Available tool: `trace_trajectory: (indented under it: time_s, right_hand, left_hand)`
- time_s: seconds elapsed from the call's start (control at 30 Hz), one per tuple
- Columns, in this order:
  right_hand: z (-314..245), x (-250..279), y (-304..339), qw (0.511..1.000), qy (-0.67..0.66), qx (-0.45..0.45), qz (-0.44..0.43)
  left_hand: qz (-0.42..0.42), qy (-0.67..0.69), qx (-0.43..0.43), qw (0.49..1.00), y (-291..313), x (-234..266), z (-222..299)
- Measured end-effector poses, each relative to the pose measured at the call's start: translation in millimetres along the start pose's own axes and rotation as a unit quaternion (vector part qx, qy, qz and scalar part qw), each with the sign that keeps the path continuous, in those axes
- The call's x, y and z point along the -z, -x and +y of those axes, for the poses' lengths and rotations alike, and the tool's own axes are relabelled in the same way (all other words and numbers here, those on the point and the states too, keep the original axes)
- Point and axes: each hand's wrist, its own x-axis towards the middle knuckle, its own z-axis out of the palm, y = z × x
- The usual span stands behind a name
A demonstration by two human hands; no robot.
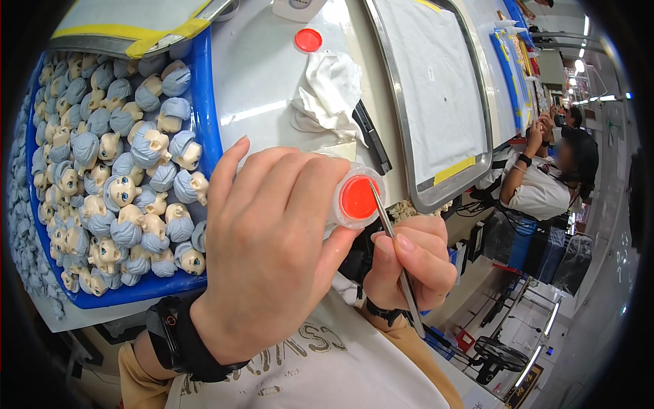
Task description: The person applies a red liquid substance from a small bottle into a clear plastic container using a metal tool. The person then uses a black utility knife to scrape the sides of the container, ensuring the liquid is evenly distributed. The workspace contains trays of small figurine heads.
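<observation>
The left hand grips a red-filled jar; the right hand pinches a metal tool; a light touch seems best.

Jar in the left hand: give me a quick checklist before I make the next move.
1. Jar held: ok, the left hand grips it.
2. Jar open: ok, its red contents show.
3. Metal tool held: ok, between the fingers of the right hand.
4. Tool tip touching the contents: cannot tell; it overlaps them in this view, but depth is unclear.
5. Cloth laid flat: not ok, it lies crumpled.
6. Left hand clear of the blue tray: cannot tell; they overlap in the picture.
</observation>
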Motion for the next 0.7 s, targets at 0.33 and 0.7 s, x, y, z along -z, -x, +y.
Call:
trace_trajectory:
  time_s: [0.33,0.7]
  right_hand:
    - [-5.8,-2.9,-3.1,0.999,-0.009,-0.039,0.009]
    - [-9.0,-5.1,-7.2,0.998,-0.023,-0.062,0.02]
  left_hand:
    - [0.002,-0.001,-0.002,1.0,0.2,-1.2,-0.9]
    - [-0.005,-0.013,-0.004,1.0,0.6,-2.1,-0.8]
